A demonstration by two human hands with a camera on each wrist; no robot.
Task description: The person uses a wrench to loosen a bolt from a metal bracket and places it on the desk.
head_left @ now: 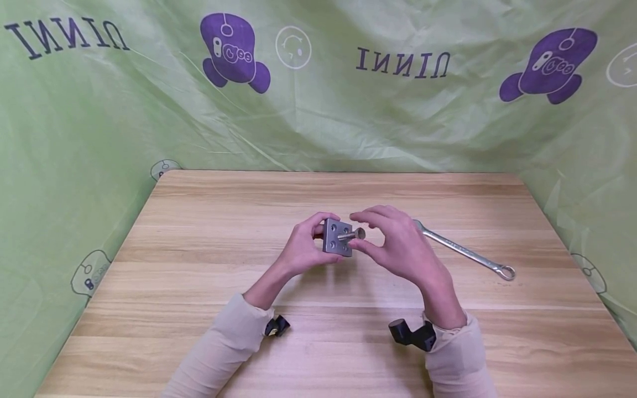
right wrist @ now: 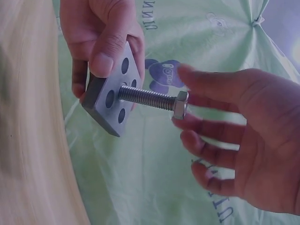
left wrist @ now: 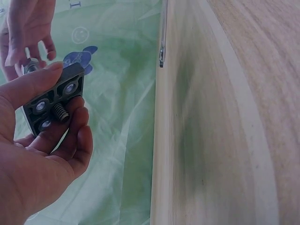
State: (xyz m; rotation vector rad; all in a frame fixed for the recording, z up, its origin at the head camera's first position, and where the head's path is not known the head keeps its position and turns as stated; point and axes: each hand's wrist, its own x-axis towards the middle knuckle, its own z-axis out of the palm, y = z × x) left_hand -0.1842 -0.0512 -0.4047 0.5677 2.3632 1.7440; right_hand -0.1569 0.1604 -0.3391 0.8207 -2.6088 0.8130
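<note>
My left hand [head_left: 304, 247] grips a square grey metal plate [right wrist: 107, 107] by its edges, above the table. Through the plate's middle runs a hex-head bolt [right wrist: 149, 98] with a threaded shank; several round holes surround it. Most of the shank and the head stand out on the side facing my right hand, and a short threaded end [left wrist: 60, 112] shows on the other side in the left wrist view. Around the bolt head, my right hand [head_left: 398, 243] has its thumb and fingers spread apart; whether a fingertip touches the head is unclear.
A long combination wrench [head_left: 463, 250] lies on the wooden table [head_left: 199, 342], right of my right hand, ring end towards the right. Green printed cloth [head_left: 318, 121] hangs behind the table and along both sides. Each wrist carries a black camera mount [head_left: 412, 335].
</note>
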